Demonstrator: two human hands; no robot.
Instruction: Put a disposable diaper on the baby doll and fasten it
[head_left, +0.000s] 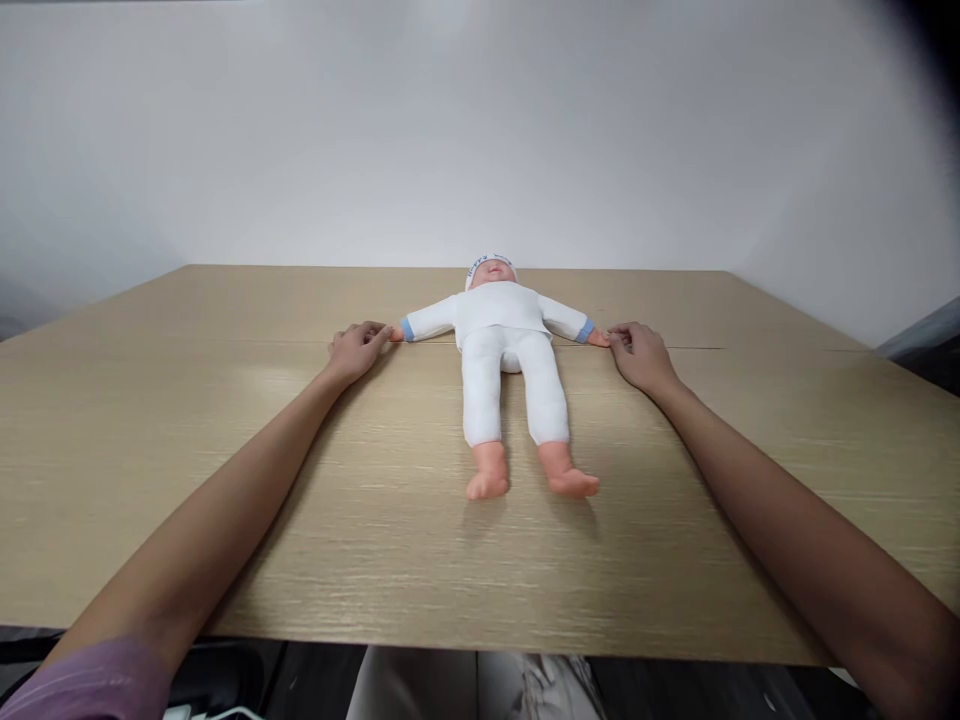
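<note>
"Doll: how does it lie on the counter?"

"On its back around the middle, head toward the far edge, feet toward the near one, arms spread left and right."

"And the person's left hand?"

"Thumb and fingers are pinched on the doll's small hand at the left, just past a blue cuff."

"The right hand?"

"Likewise, its fingertips pinch the doll's other small hand, at the right. Both forearms reach in from the near side."

"What does the doll wear?"

"White clothes and a white hat with blue lettering; its feet are bare."
</note>
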